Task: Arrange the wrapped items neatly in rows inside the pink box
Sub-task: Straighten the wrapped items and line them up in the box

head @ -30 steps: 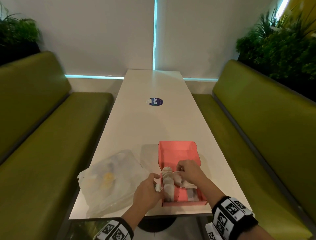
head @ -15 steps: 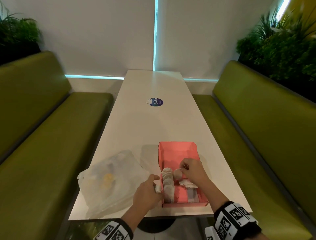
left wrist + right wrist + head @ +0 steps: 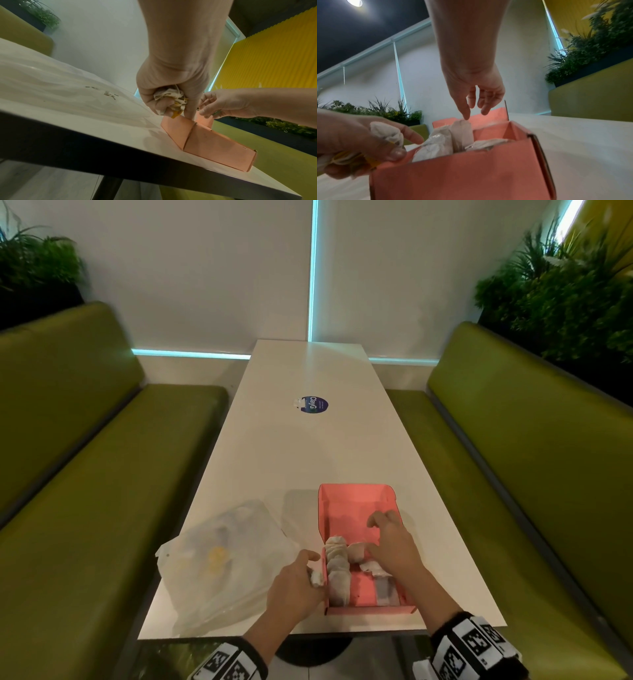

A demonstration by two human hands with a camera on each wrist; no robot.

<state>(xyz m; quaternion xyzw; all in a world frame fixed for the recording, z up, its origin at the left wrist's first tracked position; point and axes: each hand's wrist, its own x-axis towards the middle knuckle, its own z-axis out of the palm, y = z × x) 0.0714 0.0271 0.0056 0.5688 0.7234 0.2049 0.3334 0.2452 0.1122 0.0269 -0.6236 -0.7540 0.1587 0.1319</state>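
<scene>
The open pink box (image 3: pixel 356 508) stands near the table's front edge, its lid flap raised at the far side. Several white wrapped items (image 3: pixel 337 568) stand in a row along its left wall, also seen in the right wrist view (image 3: pixel 443 140). My left hand (image 3: pixel 296 583) grips a crumpled wrapped item (image 3: pixel 169 97) beside the box's left wall (image 3: pixel 178 128), thumb on the rim. My right hand (image 3: pixel 390 542) hovers over the box with fingers spread and relaxed (image 3: pixel 477 102), holding nothing; one fingertip just touches the tallest wrapped item (image 3: pixel 462 128).
A clear plastic bag (image 3: pixel 222 563) with more items lies left of the box on the white table (image 3: pixel 308 446). A round blue sticker (image 3: pixel 313 404) sits mid-table. Green benches (image 3: pixel 85 508) flank both sides; planters stand behind them.
My right hand let go of the wrapped item it was setting in the box and lifted with fingers spread. My left hand stayed at the box's left wall.
</scene>
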